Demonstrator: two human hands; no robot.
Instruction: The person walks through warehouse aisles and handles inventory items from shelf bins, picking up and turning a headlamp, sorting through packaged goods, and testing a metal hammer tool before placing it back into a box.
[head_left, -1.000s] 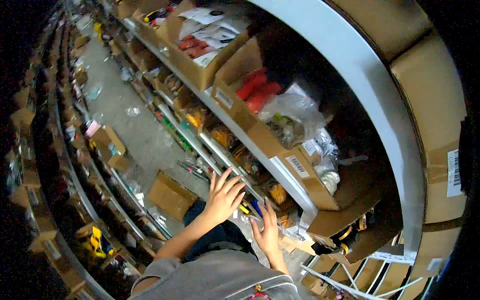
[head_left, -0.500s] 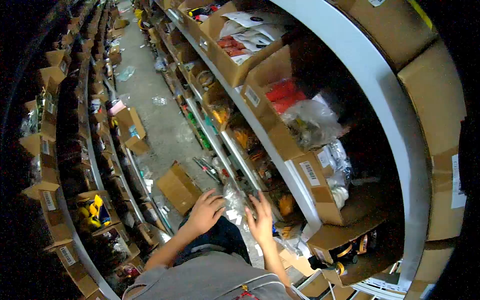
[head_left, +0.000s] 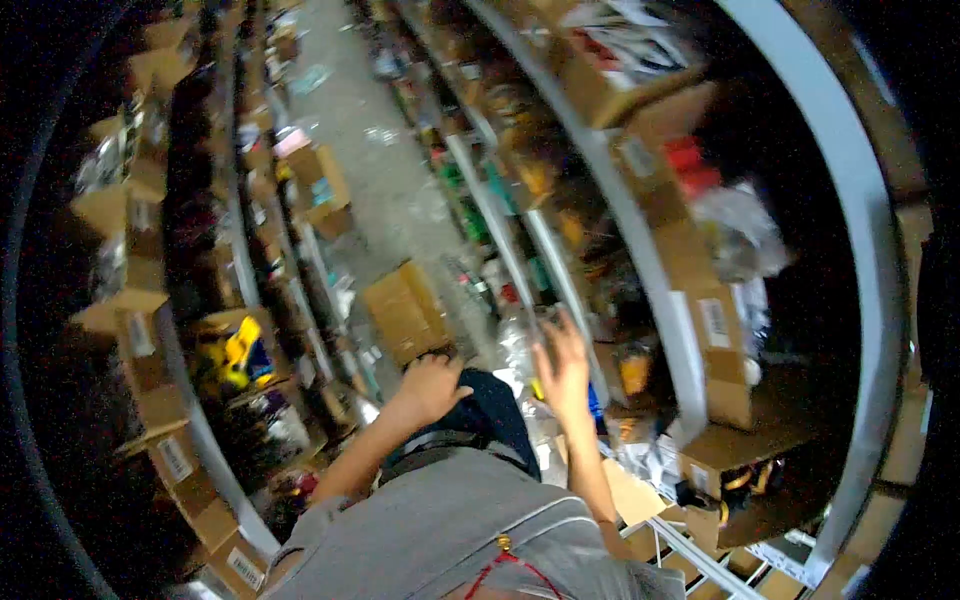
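My left hand [head_left: 435, 388] hovers in front of my dark trousers [head_left: 490, 410], its thumb apart from the loosely bent fingers and nothing visible in it. Just beyond it, a brown cardboard box [head_left: 405, 312] lies on the aisle floor; I cannot tell whether the fingertips touch it. My right hand [head_left: 563, 362] is raised beside the right-hand shelving, fingers spread and holding nothing. Clear plastic wrapping [head_left: 513, 345] shows to the left of that hand. Motion blur softens both hands.
Shelves of cardboard bins line both sides of a narrow aisle [head_left: 385, 210]. An open box [head_left: 318, 185] sits farther along on the left. To the right are a bin with red packets [head_left: 690, 165] and clear bags [head_left: 740, 230]. A yellow-filled bin [head_left: 240, 350] stands at left.
The view has turned, so shelves and boxes appear shifted to the right. My left hand has come lower, nearer my body, with its fingers more bent. My right hand remains raised and spread.
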